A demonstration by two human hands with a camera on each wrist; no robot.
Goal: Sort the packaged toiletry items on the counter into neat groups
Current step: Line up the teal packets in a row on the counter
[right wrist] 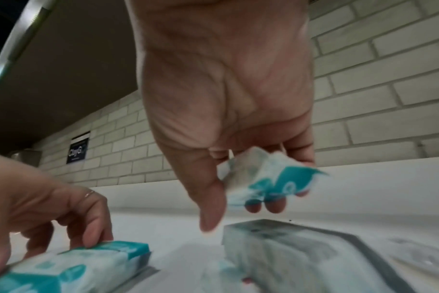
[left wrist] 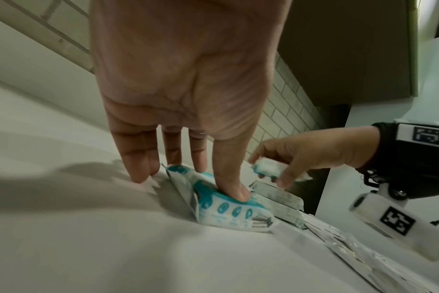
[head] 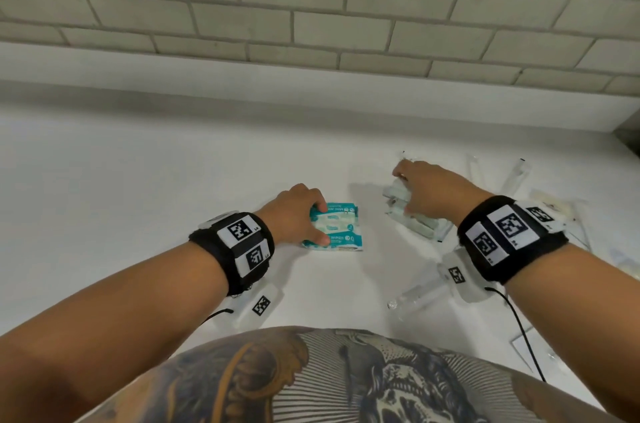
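Observation:
On the white counter (head: 138,187) lie two teal-and-white wipes packs (head: 341,228) side by side. My left hand (head: 317,223) grips them, fingers over the far edge and thumb on the near pack (left wrist: 226,206). In the right wrist view this hand (right wrist: 63,228) curls over the pack (right wrist: 75,267). My right hand (head: 403,190) pinches a small teal-and-white pack (right wrist: 271,182) and holds it just above a pile of pale grey-printed packs (head: 415,225). The left wrist view shows the same small pack (left wrist: 271,168) off the counter.
Long clear-wrapped items lie at the back right (head: 516,176) and near my right wrist (head: 415,298). Flat sachets (head: 561,208) lie at the far right. A brick wall (head: 311,7) runs behind the counter. The counter's right edge (head: 630,145) is close.

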